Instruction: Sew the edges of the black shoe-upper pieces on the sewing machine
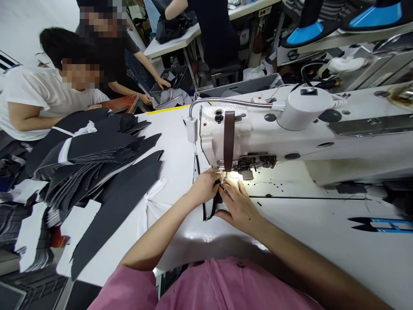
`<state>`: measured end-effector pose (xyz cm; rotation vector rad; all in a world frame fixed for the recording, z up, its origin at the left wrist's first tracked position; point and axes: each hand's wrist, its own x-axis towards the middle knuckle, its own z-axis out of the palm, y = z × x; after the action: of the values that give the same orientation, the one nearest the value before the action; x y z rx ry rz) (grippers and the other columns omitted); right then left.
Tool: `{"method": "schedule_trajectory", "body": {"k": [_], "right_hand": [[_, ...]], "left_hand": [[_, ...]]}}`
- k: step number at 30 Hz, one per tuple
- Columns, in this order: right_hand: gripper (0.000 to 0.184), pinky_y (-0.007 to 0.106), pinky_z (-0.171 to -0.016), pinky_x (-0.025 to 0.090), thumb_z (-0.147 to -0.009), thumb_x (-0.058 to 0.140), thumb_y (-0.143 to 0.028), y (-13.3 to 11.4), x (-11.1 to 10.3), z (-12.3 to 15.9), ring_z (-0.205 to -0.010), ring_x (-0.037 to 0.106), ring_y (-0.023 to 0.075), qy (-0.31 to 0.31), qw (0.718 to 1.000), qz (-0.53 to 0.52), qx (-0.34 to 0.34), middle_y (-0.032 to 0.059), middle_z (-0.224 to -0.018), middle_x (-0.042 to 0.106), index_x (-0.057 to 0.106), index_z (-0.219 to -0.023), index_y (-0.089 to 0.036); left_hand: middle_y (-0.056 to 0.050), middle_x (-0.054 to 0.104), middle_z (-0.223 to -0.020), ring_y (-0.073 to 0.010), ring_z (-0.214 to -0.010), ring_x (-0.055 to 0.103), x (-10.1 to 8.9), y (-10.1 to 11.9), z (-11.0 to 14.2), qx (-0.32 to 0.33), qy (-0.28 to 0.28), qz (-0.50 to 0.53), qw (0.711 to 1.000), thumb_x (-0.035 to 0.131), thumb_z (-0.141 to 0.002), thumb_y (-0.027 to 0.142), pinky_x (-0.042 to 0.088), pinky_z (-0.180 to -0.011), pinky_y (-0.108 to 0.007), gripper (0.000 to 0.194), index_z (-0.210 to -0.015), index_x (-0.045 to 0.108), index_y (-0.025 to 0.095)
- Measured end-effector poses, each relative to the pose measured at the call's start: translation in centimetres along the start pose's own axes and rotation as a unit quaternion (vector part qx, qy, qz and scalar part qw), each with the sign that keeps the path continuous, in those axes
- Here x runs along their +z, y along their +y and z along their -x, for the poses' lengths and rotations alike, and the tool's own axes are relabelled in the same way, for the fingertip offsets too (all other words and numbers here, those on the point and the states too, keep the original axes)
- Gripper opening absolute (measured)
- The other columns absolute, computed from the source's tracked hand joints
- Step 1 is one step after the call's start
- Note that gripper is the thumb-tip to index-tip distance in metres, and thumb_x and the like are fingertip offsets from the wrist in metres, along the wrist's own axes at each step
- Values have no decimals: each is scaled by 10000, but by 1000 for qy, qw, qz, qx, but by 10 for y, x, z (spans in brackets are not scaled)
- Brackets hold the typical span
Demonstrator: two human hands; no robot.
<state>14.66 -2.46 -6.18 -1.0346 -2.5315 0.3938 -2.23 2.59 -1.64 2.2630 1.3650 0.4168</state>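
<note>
A white industrial sewing machine (267,129) stands on the white table (322,232). A narrow black strip (209,209) lies under its needle area and trails toward me. My left hand (206,186) pinches the strip just left of the presser foot, fingers closed on it. My right hand (238,204) lies on the strip right beside the left one, fingers stretched toward the needle and pressing the strip down. A small lamp lights the spot under the needle.
A stack of dark cut fabric pieces (97,168) covers the table's left part. Blue-handled thread snips (383,224) lie at the right. Two people (48,103) sit at the far left by a bin of parts (171,92); another person stands behind.
</note>
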Motion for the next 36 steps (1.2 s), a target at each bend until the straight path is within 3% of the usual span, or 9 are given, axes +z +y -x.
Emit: {"method": "schedule_trajectory", "body": {"k": [9, 30, 33, 36], "right_hand": [[672, 632, -1064, 209, -839, 557, -512, -1, -1, -2, -1309, 300, 363, 6, 1000, 8, -6, 224, -1270, 473, 430, -1300, -40], [673, 614, -1057, 237, -838, 551, -523, -2, -3, -1, -1309, 305, 342, 9, 1000, -6, -9, 209, -1280, 475, 414, -1307, -61], [474, 554, -1044, 302, -902, 476, -423, 5, -12, -2, -1214, 429, 292, 45, 998, -4, 35, 170, -1231, 523, 448, -1260, -113], [303, 560, -1007, 322, -910, 425, -292, 32, -26, -5, -1110, 489, 309, 112, 980, 75, 148, 177, -1119, 574, 515, -1135, -111]], "left_hand": [[-67, 672, -996, -199, -976, 602, 5, -8, -6, 5, 26, 0, 1000, 521, -752, 46, 497, -847, -310, 217, -862, 664, 168], [-60, 671, -943, -197, -931, 612, 10, -14, -6, -14, 45, 6, 999, 529, -763, 87, 504, -835, -315, 225, -904, 678, 179], [-58, 663, -958, -194, -924, 612, 10, -14, -6, -21, 47, 9, 999, 518, -743, 78, 511, -826, -313, 273, -941, 674, 184], [-46, 649, -958, -187, -903, 611, 12, -13, -5, -46, 54, -4, 997, 515, -712, 74, 520, -799, -301, 312, -951, 673, 197]]}}
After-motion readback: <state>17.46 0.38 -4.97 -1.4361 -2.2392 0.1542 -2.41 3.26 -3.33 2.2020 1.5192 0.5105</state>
